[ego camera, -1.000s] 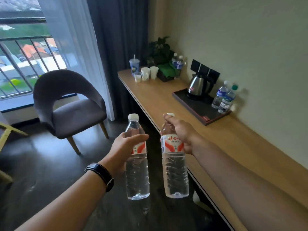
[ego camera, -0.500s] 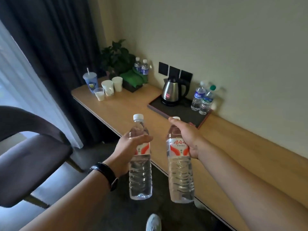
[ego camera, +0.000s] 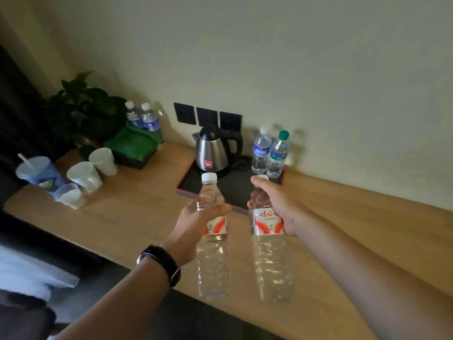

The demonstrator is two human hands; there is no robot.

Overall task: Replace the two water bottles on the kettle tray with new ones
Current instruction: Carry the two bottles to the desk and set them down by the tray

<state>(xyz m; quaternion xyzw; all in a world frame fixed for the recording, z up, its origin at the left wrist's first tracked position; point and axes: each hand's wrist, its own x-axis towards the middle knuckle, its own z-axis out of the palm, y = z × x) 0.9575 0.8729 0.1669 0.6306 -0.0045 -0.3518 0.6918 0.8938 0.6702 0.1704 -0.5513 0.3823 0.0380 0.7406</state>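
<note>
My left hand (ego camera: 196, 222) grips a clear water bottle with a red and white label (ego camera: 212, 261) around its upper half. My right hand (ego camera: 277, 207) grips a second bottle of the same kind (ego camera: 270, 263) near its shoulder. Both hang upright over the front of the wooden desk (ego camera: 137, 212). Beyond them lies the dark kettle tray (ego camera: 235, 190) with a steel kettle (ego camera: 213, 153) on it. At the tray's right end stand a blue-labelled bottle (ego camera: 261, 150) and a green-capped bottle (ego camera: 277, 155), side by side against the wall.
On the desk's left are two white paper cups (ego camera: 94, 168), a small clear cup (ego camera: 69, 195) and a blue drink cup with a straw (ego camera: 39, 173). Behind them are a plant (ego camera: 81, 109), a green cloth on a dark box (ego camera: 132, 143) and two more blue-labelled bottles (ego camera: 143, 119).
The view has swung right and moved closer to the desk, so the tray now lies straight ahead. Both hands still hold their bottles, now over the desk's front edge.
</note>
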